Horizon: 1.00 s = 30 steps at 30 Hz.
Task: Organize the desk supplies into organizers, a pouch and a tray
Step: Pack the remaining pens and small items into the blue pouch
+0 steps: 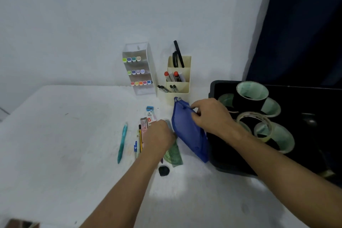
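Standing against the wall, a clear rack [140,68] holds three rows of markers [137,72], their coloured caps facing out. Beside it a cream organizer [178,79] carries scissors [178,55] in its back slot, red-capped markers in the middle and dark pens in front. At right a black tray [231,164] holds several tape rolls [252,94]. The blue pouch [188,131] leans against the tray's left wall, and the right hand [212,114] pinches its upper edge near the zipper. The left hand [159,133], fingers curled down, rests on loose supplies beside the pouch; what it grips I cannot tell. A teal pen [122,142] lies apart on the white table [64,135].
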### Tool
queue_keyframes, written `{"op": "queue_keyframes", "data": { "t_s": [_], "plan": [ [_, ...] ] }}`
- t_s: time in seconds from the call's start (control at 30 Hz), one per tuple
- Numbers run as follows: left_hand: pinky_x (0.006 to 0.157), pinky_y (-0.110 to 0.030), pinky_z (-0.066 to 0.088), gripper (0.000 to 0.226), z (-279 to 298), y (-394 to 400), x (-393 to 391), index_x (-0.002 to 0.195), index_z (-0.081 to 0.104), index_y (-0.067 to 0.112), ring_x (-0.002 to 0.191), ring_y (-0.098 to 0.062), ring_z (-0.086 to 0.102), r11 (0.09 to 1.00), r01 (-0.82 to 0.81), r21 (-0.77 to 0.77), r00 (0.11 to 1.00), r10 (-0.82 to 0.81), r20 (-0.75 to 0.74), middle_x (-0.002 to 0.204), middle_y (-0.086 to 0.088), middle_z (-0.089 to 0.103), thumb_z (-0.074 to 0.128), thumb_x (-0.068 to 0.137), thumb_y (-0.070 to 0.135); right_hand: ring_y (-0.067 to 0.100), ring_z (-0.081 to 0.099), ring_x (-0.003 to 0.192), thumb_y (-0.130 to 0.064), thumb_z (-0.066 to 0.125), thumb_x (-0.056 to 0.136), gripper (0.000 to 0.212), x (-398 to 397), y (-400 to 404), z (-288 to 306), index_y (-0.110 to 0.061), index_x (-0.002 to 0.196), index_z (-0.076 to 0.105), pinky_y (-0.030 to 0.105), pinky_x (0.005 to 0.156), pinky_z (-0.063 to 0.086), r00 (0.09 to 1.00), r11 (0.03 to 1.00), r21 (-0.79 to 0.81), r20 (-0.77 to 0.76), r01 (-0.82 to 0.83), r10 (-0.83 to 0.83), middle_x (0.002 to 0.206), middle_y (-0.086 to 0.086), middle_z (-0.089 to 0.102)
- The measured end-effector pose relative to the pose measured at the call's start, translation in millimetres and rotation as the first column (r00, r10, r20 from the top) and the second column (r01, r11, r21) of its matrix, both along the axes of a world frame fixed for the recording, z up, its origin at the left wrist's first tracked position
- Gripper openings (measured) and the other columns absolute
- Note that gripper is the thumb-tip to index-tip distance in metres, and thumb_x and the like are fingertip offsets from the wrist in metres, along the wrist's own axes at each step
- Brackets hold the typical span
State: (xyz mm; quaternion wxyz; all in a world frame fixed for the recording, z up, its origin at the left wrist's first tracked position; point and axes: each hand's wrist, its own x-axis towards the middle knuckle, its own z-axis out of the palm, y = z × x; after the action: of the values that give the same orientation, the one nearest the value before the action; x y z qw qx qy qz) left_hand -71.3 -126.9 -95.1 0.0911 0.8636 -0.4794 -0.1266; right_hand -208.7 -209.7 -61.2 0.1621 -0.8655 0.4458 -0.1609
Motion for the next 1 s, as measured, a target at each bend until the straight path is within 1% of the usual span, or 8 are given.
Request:
{"op": "queue_keyframes", "data": {
  "t_s": [0.17,0.27,0.4,0.5,0.63,0.73,0.83,1.0],
  "plan": [
    [0.066,-0.029,0.04,0.036,3.4,-8.9,2.2,0.1,0.058,0.002,0.092,-0.028,0.061,0.999,-0.033,0.024,0.991,0.035,-0.125,0.1,-0.014,0.063,0.067,0.083,0.033,0.024,0.063,0.092,-0.024,0.059,0.084,0.027,-4.8,-7.1,2.7,-0.021,0.108,0.071,0.037,0.083,0.054,0.997,0.995,0.097,0.076,0.003,-0.01,0.097,0.002,0.072],
    [0.061,-0.029,0.044,0.029,0.2,-13.0,12.3,0.085,0.055,0.005,0.076,-0.027,0.06,0.997,-0.081,-0.002,0.966,0.078,-0.246,0.082,-0.01,0.059,0.066,0.082,0.032,0.023,0.064,0.093,-0.026,0.058,0.085,0.027,-4.4,-4.5,1.0,-0.022,0.109,0.07,0.034,0.084,0.053,0.998,0.997,0.08,0.06,0.009,-0.014,0.096,0.001,0.072],
    [0.057,-0.031,0.05,0.024,-1.6,-11.1,24.3,0.065,0.055,0.006,0.063,-0.029,0.061,0.992,-0.107,-0.068,0.961,0.085,-0.264,0.064,-0.01,0.059,0.06,0.083,0.021,0.02,0.061,0.102,-0.031,0.055,0.087,0.03,0.1,-3.3,-2.8,-0.026,0.114,0.067,0.029,0.078,0.048,1.0,1.0,-0.002,0.01,0.012,-0.012,0.103,-0.002,0.071],
    [0.063,-0.036,0.057,0.031,11.9,-4.1,30.4,0.068,0.064,-0.005,0.057,-0.029,0.064,0.973,-0.165,-0.165,0.94,0.104,-0.325,0.063,-0.017,0.068,0.057,0.082,0.023,0.02,0.06,0.103,-0.034,0.053,0.089,0.028,3.0,-5.2,-4.2,-0.028,0.113,0.066,0.028,0.076,0.045,1.0,0.999,-0.015,-0.004,0.03,-0.03,0.101,-0.004,0.071],
    [0.041,-0.022,0.046,0.032,46.5,5.1,26.0,0.071,0.064,-0.006,0.041,-0.019,0.061,0.906,-0.219,-0.362,0.904,0.049,-0.424,0.062,-0.018,0.068,0.054,0.08,0.022,0.019,0.059,0.104,-0.036,0.052,0.09,0.027,5.6,-5.5,-3.9,-0.029,0.112,0.067,0.028,0.078,0.046,0.999,0.998,-0.043,-0.012,0.037,-0.038,0.101,-0.005,0.071],
    [0.04,-0.021,0.038,0.03,56.9,-0.8,15.7,0.07,0.064,-0.008,0.035,-0.019,0.051,0.945,-0.187,-0.267,0.847,0.018,-0.531,0.056,-0.021,0.063,0.054,0.079,0.019,0.019,0.061,0.102,-0.035,0.051,0.091,0.027,5.5,-3.1,-4.1,-0.028,0.109,0.069,0.028,0.078,0.047,0.999,0.998,-0.052,-0.011,0.041,-0.041,0.099,-0.006,0.072],
    [0.038,-0.019,0.037,0.021,50.4,-17.1,6.3,0.062,0.061,-0.003,0.03,-0.016,0.044,0.986,-0.109,-0.123,0.827,0.022,-0.561,0.04,-0.008,0.054,0.053,0.077,0.01,0.02,0.063,0.099,-0.034,0.051,0.09,0.027,4.8,-2.3,-3.6,-0.027,0.107,0.07,0.029,0.077,0.048,0.999,0.997,-0.064,-0.011,0.044,-0.045,0.096,-0.005,0.073],
    [0.034,-0.018,0.042,0.017,41.0,-37.6,-1.4,0.077,0.063,-0.006,0.035,-0.017,0.053,0.988,-0.082,-0.131,0.881,0.01,-0.474,0.057,-0.016,0.062,0.05,0.079,0.005,0.019,0.065,0.094,-0.031,0.052,0.09,0.026,4.0,0.8,-2.6,-0.026,0.107,0.071,0.029,0.077,0.05,0.999,0.997,-0.067,-0.013,0.036,-0.037,0.091,-0.005,0.074]
  ]
}}
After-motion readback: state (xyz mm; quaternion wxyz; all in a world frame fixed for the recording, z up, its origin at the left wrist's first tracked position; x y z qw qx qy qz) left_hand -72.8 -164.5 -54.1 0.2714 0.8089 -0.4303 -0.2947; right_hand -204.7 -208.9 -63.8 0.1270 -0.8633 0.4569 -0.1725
